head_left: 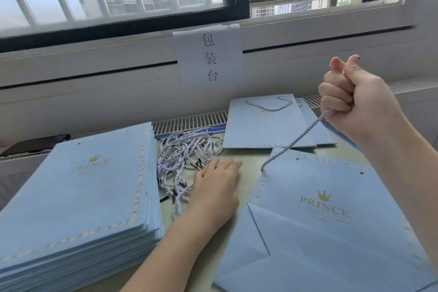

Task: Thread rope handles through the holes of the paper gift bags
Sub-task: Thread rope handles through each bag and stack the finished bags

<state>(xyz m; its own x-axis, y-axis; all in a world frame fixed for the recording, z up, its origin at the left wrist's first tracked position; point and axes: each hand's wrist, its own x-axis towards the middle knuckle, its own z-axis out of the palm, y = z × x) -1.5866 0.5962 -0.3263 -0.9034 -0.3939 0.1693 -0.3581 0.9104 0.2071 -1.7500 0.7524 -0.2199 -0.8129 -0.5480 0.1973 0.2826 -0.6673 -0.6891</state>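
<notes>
Item: flat pale-blue paper gift bag (331, 216) on the green desk (246, 161), holes uppermost for threading. Right hand (355, 106) clenched round a twisted blue-white rope handle (296, 140), raised to draw it taut. Left hand (215, 187) relaxed, fingers extended beside the loose pile of rope handles (184, 159), likely for reaching the next.

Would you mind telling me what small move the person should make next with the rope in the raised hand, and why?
Probably keep drawing the rope upward until it stops. The right hand grips it high, and it runs taut down to the top left corner of the near gift bag, apparently into that side. The left hand rests flat beside the pile of loose ropes, so it could then pick another.
</notes>
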